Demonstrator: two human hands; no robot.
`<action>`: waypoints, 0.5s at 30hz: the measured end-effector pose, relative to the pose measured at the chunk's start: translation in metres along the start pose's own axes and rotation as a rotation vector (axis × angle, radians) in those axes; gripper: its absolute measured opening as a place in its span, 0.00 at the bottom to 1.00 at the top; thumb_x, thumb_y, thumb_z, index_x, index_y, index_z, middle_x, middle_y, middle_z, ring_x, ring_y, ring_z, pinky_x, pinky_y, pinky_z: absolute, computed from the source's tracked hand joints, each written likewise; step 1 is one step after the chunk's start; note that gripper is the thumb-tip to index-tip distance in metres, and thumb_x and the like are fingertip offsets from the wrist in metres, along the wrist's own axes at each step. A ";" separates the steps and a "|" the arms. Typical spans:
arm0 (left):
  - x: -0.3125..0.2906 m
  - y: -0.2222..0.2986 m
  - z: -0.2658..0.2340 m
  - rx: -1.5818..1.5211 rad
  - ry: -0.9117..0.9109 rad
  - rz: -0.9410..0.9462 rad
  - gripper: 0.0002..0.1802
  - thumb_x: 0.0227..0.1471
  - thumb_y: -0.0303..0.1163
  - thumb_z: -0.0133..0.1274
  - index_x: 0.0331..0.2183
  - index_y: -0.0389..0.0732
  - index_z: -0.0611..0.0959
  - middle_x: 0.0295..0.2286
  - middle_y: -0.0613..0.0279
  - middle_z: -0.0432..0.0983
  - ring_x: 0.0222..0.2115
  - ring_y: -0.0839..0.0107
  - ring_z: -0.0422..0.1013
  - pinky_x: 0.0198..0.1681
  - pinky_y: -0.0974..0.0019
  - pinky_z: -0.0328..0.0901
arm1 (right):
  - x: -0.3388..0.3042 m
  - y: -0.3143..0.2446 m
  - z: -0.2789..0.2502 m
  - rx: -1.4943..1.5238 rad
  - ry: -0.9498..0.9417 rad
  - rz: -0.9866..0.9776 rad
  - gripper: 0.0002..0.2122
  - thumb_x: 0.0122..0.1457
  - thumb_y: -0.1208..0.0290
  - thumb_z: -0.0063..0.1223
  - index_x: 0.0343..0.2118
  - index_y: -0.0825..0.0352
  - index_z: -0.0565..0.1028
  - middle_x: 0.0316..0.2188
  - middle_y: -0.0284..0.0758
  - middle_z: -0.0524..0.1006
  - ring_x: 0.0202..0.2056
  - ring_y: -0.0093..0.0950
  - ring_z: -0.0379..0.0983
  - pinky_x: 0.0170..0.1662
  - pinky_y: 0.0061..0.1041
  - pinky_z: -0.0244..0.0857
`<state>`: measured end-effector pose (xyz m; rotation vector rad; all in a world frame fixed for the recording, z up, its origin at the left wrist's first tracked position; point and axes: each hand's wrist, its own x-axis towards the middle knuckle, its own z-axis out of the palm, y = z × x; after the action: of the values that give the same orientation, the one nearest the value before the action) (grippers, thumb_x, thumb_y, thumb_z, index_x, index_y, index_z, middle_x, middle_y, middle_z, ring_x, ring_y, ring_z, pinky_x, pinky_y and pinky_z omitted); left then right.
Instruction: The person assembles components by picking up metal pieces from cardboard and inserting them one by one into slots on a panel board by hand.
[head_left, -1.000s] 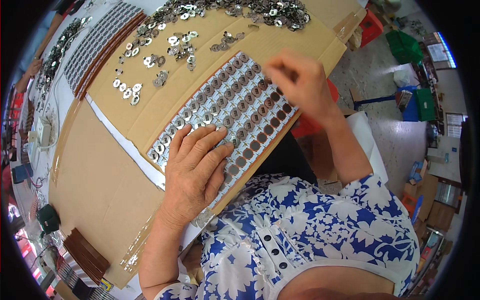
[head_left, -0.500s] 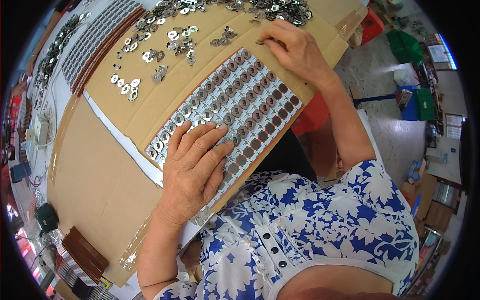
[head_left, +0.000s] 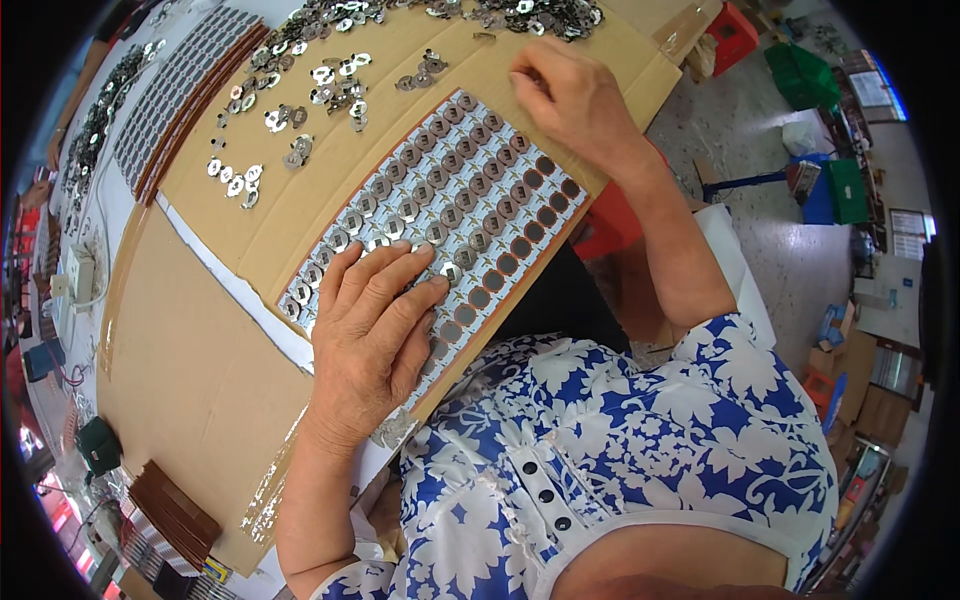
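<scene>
A flat board (head_left: 522, 247) printed with rows of dark circles lies aslant on cardboard in front of me. Small round metal pieces (head_left: 408, 211) cover many circles; the rows nearest me show bare dark ones. My left hand (head_left: 365, 335) rests palm down on the board's near left part, fingers stretched over the metal pieces and hiding some. Just beyond the board's far right corner, my right hand (head_left: 572, 100) is held with its fingers curled together. Whatever is between those fingertips is hidden.
Loose metal pieces (head_left: 235, 182) lie in clusters on the cardboard (head_left: 200, 330), with a larger heap (head_left: 535, 15) at its far edge. Stacked boards (head_left: 185, 85) stand at the far left. More brown boards (head_left: 172, 512) sit at the near left. Bins (head_left: 800, 75) stand on the floor at right.
The whole view has shifted slightly. My right hand's fingers have curled in more, and the small dark thing at their tips no longer shows. My left hand stays on the board.
</scene>
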<state>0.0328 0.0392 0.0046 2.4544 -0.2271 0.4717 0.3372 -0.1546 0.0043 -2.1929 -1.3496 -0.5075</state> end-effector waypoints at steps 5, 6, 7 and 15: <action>-0.002 -0.001 0.000 -0.003 0.003 -0.007 0.18 0.56 0.24 0.65 0.50 0.42 0.90 0.57 0.57 0.83 0.60 0.53 0.76 0.70 0.40 0.62 | -0.025 -0.040 -0.043 0.674 -0.224 0.564 0.06 0.69 0.77 0.60 0.45 0.71 0.82 0.30 0.30 0.83 0.32 0.20 0.82 0.35 0.24 0.74; -0.002 -0.001 -0.001 0.005 0.000 -0.006 0.18 0.56 0.24 0.65 0.50 0.42 0.90 0.57 0.57 0.83 0.60 0.53 0.76 0.70 0.40 0.62 | -0.032 -0.048 -0.049 0.737 -0.279 0.550 0.05 0.69 0.78 0.59 0.44 0.72 0.82 0.30 0.29 0.83 0.32 0.16 0.80 0.34 0.20 0.73; -0.002 -0.001 -0.002 0.014 -0.004 -0.006 0.18 0.56 0.24 0.65 0.50 0.42 0.90 0.57 0.57 0.83 0.60 0.53 0.76 0.70 0.39 0.62 | -0.036 -0.053 -0.053 0.800 -0.335 0.535 0.05 0.70 0.79 0.59 0.44 0.73 0.82 0.31 0.27 0.82 0.33 0.11 0.78 0.33 0.17 0.71; 0.000 0.000 0.001 0.008 -0.006 -0.003 0.18 0.57 0.24 0.65 0.50 0.42 0.90 0.57 0.56 0.83 0.60 0.52 0.76 0.70 0.39 0.62 | -0.046 -0.051 -0.050 0.539 -0.365 0.242 0.06 0.67 0.83 0.63 0.45 0.70 0.83 0.30 0.23 0.79 0.30 0.09 0.72 0.31 0.15 0.65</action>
<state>0.0331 0.0385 0.0038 2.4639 -0.2242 0.4643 0.2691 -0.1976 0.0302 -1.9965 -1.1878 0.3320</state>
